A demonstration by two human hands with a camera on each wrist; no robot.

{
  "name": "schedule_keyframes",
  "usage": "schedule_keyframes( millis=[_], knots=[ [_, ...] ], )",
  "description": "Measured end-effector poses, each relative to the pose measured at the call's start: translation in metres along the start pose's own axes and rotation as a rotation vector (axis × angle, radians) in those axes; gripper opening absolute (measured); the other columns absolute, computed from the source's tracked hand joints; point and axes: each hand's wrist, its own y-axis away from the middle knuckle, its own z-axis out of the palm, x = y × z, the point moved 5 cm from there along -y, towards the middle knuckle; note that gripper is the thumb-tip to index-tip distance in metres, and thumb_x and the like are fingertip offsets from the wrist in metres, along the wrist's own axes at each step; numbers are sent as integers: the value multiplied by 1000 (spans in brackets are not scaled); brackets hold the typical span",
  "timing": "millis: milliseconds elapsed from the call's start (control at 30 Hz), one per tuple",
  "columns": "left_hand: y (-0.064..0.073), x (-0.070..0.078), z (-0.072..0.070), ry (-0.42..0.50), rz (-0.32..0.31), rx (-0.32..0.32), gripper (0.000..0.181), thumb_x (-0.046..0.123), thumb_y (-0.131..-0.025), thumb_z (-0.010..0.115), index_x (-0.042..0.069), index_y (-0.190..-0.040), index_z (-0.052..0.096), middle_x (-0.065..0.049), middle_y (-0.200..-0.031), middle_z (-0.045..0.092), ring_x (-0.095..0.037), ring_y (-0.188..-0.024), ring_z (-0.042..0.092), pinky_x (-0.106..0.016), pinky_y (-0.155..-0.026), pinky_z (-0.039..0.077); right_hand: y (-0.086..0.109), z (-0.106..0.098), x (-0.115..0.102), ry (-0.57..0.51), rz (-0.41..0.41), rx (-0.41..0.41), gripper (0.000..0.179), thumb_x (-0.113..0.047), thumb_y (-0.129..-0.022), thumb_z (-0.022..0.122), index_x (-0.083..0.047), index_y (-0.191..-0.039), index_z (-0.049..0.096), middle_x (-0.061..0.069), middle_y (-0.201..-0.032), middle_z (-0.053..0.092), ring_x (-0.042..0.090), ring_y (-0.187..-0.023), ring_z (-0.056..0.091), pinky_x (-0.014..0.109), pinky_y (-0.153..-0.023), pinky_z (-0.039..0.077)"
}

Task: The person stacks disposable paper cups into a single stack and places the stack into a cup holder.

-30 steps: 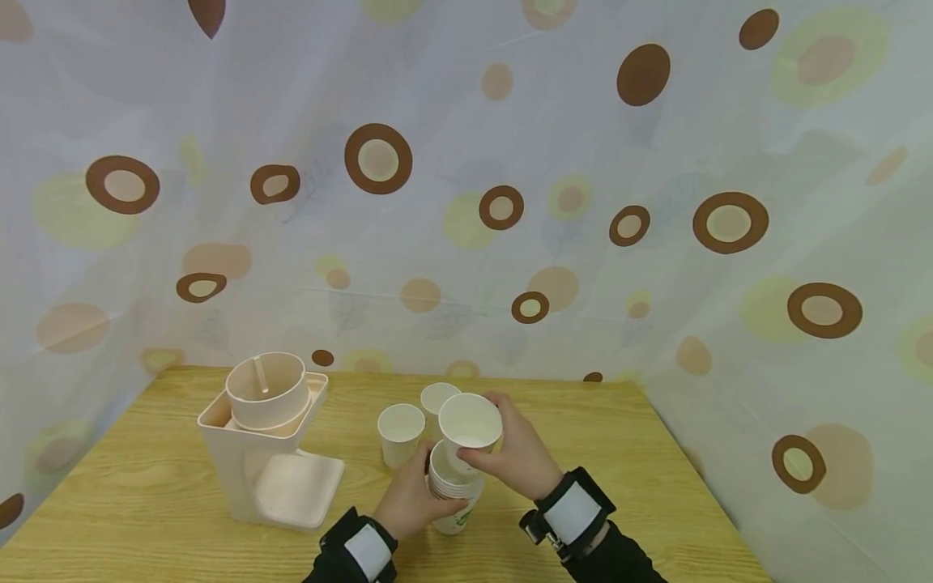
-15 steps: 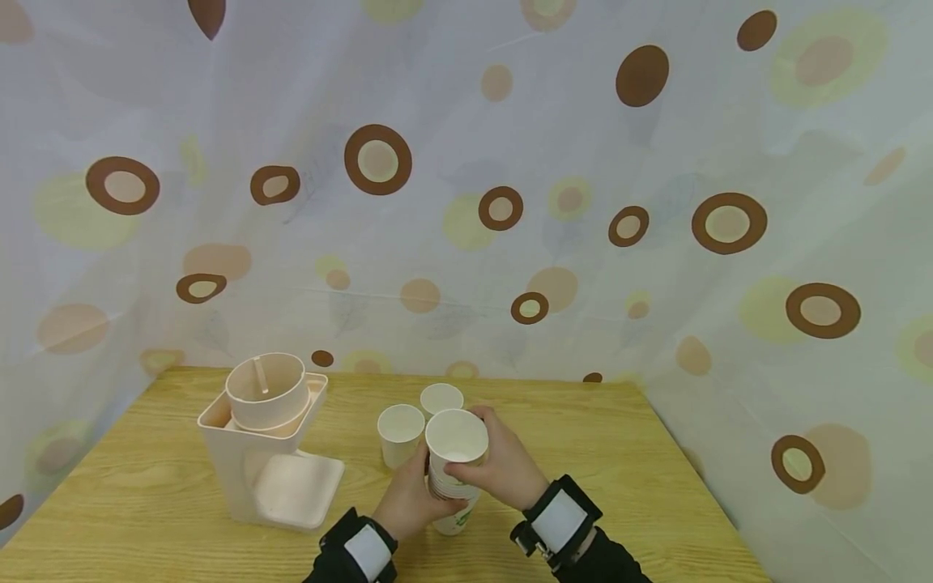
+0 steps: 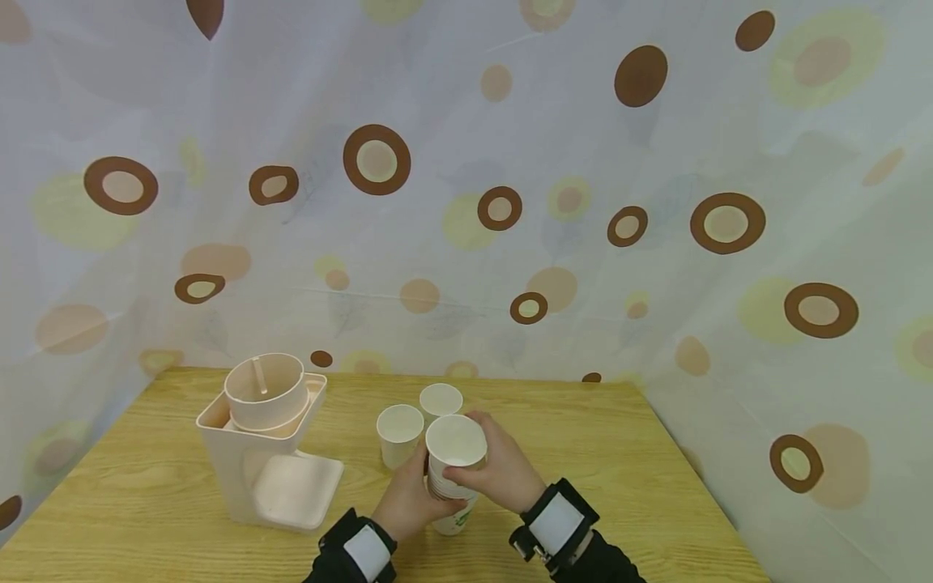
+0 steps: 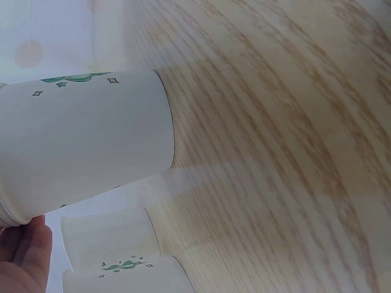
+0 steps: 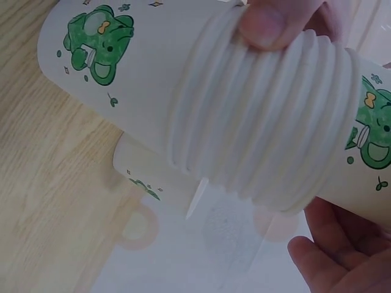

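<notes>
My left hand grips a stack of nested white paper cups round its band of rims, the thumb pressing on them in the right wrist view. The lowest cup carries a green printed pattern and its base sits close over the wood. My right hand holds the top paper cup by its side, mouth up and set down into the stack. A green cartoon animal shows on that cup in the right wrist view. Just behind the stack stand two single paper cups, upright.
To the left is a pale pink plastic holder with a round tube in its top and a flat foot. The wooden table ends at a dotted curtain at the back and sides.
My right hand has moved down and left, lowering its cup from above into the stack, with only a slight shift in the last half second. The left hand has stayed put.
</notes>
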Motion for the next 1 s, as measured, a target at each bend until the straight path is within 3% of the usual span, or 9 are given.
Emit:
schedule_keyframes(
  millis=[167,433,1000],
  knots=[
    [0,-1,-1,-16,8,11,86,23,-68,83,6,-136,33,-12,-128,53,-29,-113,54,-44,-89,48,1,2,3,-7,25,-9,72,-24,-74,78,5,-128,41,21,-119,55,34,-106,56,51,-85,47],
    [1,0,-1,-3,-17,-2,84,23,-69,82,5,-137,34,-13,-128,53,-30,-114,53,-47,-89,47,2,6,9,104,23,21,71,-29,-71,80,4,-121,44,16,-111,55,26,-98,56,40,-79,48],
    [0,1,-1,6,-30,4,85,22,-68,83,4,-136,36,-13,-128,53,-29,-115,53,-47,-91,46,3,12,15,93,53,33,71,-29,-71,80,7,-120,41,18,-110,51,26,-98,54,40,-77,48]
  ],
)
